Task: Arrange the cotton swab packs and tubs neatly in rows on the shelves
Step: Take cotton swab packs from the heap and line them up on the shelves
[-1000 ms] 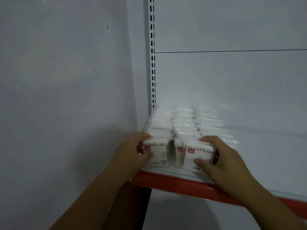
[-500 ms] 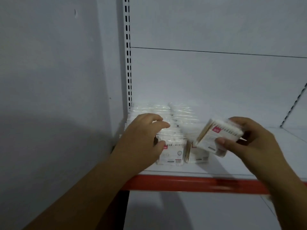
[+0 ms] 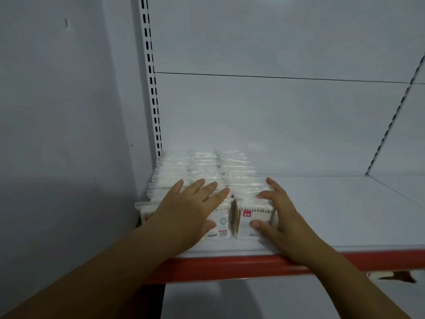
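the packs (image 3: 207, 166) stand in three close rows at the left end of the shelf (image 3: 333, 215), running from its front edge back toward the rear panel (image 3: 276, 123). they are clear-wrapped and upright, with their tops blurred into one pale mass. the leftmost row lies just beside the slotted post (image 3: 151, 88) at the shelf's back left corner.

the left hand (image 3: 184, 210) lies flat over the front of the left and middle rows. it is open, with fingers (image 3: 213, 199) straight and spread across the pack tops, pointing to the back right. its thumb hangs down over the printed face of the middle front pack (image 3: 222, 224), which shows a small round mark and a barcode low down. the hand presses or rests there and does not grasp anything.

the right hand (image 3: 282, 215) is on the right row, near the shelf's front edge. it too is open. its fingers are spread and only lightly bent over the tops of the foremost packs. its thumb (image 3: 255, 224) is laid against the face of the right front pack (image 3: 250, 217), below that pack's pink label (image 3: 247, 213). the palm sits at the row's right side. that pack stands on the shelf, touching the middle front pack.

to the right of the rows the shelf surface runs out to a second slotted post (image 3: 395, 111). a red strip (image 3: 230, 265) lines the front edge, and both forearms cross it. a plain wall (image 3: 57, 111) stands at the shelf's left.
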`<state>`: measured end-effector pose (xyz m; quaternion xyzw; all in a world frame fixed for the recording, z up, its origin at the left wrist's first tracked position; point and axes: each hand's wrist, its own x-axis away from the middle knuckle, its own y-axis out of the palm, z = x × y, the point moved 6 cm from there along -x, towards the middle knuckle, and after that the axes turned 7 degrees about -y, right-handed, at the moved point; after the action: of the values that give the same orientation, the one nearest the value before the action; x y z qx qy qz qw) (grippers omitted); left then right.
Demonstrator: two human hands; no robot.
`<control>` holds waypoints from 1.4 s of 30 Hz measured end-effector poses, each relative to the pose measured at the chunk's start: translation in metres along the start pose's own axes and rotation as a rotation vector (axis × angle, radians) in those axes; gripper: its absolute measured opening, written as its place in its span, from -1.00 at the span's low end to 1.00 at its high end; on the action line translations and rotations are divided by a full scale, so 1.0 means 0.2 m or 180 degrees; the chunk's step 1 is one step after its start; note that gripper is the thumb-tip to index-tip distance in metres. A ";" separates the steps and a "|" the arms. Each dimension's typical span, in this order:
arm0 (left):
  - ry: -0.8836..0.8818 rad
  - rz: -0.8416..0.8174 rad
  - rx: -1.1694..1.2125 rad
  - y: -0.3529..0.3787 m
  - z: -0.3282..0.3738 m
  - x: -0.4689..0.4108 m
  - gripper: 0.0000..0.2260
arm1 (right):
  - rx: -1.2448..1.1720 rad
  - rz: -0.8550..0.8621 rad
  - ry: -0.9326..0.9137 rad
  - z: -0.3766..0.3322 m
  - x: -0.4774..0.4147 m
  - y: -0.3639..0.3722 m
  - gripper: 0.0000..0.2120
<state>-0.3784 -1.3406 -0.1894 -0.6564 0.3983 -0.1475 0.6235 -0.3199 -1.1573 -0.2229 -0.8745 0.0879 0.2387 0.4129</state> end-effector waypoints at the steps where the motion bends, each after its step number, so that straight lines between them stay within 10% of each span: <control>1: 0.0073 0.0076 -0.0046 -0.02 0.00 0.00 -0.27 | 0.0111 -0.0081 0.0041 0.00 0.00 0.01 -0.43; 9: -0.0993 -0.1110 -0.0003 0.02 -0.24 0.14 -0.12 | 0.0215 -0.0260 0.0203 0.00 0.01 0.03 -0.33; 20: -0.0977 -0.1148 0.0137 -0.02 -0.25 0.13 -0.08 | 0.0778 -0.0620 0.0733 -0.09 0.01 -0.01 -0.15; 25: -0.0652 -0.0748 0.0513 -0.24 -0.13 -0.01 -0.24 | 0.0715 0.0162 0.0786 -0.15 0.08 -0.23 -0.28; 31: 0.0782 -0.0813 -0.0025 -0.29 0.46 -0.49 -0.41 | 0.1972 -0.0255 0.1315 0.20 0.38 -0.86 -0.36; 42: 0.1491 -0.0601 0.0861 -0.62 2.39 -1.25 -0.46 | 0.2925 -0.0346 0.2769 0.66 1.47 -2.37 -0.37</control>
<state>-0.1668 -0.8397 -0.0832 -0.5495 0.4453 -0.4043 0.5799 0.0558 -0.7387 -0.1169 -0.6283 0.2967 -0.2219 0.6841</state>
